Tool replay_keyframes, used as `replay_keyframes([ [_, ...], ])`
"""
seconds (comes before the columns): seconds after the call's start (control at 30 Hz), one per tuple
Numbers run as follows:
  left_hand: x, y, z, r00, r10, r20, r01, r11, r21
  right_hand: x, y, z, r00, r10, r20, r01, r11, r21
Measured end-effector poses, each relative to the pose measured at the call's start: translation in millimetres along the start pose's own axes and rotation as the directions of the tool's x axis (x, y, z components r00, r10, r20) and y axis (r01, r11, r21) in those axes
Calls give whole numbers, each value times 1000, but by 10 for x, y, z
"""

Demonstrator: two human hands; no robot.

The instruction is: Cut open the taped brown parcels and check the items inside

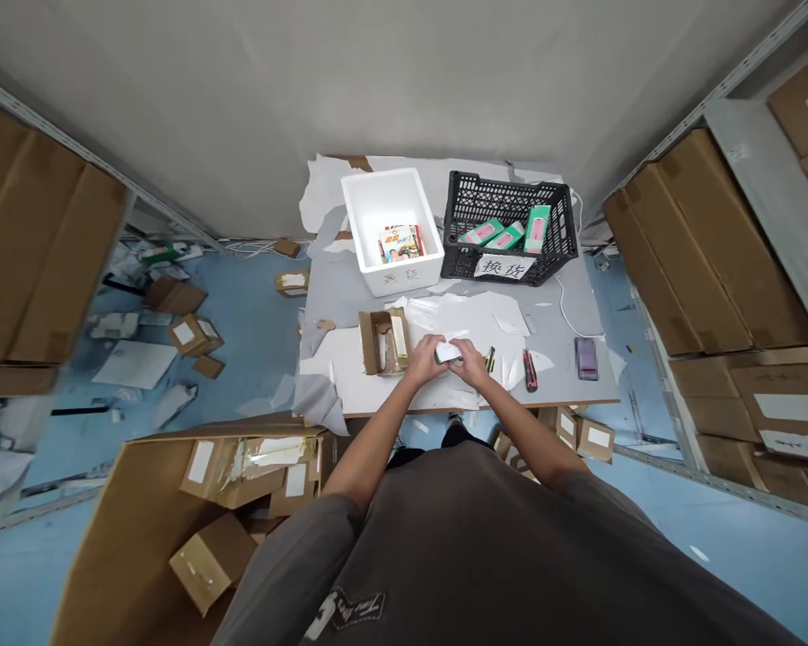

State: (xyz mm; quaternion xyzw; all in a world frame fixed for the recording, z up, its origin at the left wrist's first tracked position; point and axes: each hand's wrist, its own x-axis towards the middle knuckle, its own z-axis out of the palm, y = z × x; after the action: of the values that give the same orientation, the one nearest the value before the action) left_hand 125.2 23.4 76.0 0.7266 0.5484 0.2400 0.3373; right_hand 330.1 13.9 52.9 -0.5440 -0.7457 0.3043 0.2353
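Worktable (566,318), near the front edge: left hand (424,358) and right hand (469,363) grasp a small white-topped item (447,351) from opposite sides, apparently to steady it.

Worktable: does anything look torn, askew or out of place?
Yes: its pale covering is ragged at the far-left corner, as if torn, and a grey sheet droops over the front-left edge instead of lying flat. The white item between the left hand and right hand is too small to check for damage.
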Motion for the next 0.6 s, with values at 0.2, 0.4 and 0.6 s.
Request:
replay_keyframes([
  [0.2, 1209, 749, -529, 972, 200, -126, -189, 978, 91, 979, 78, -1116, 974, -156, -164, 150, 987, -52],
  [0.4, 3009, 1788, -713, 891, 431, -144, -412, 900, 144, 2012, 376, -2735, 923, -203, -327, 128, 963, -235],
  [0.6, 4208, 2250, -100, 887, 461, -35, -458, 887, 60, 2364, 1032, -3569, 927, -37, -374, -62, 967, -247],
])
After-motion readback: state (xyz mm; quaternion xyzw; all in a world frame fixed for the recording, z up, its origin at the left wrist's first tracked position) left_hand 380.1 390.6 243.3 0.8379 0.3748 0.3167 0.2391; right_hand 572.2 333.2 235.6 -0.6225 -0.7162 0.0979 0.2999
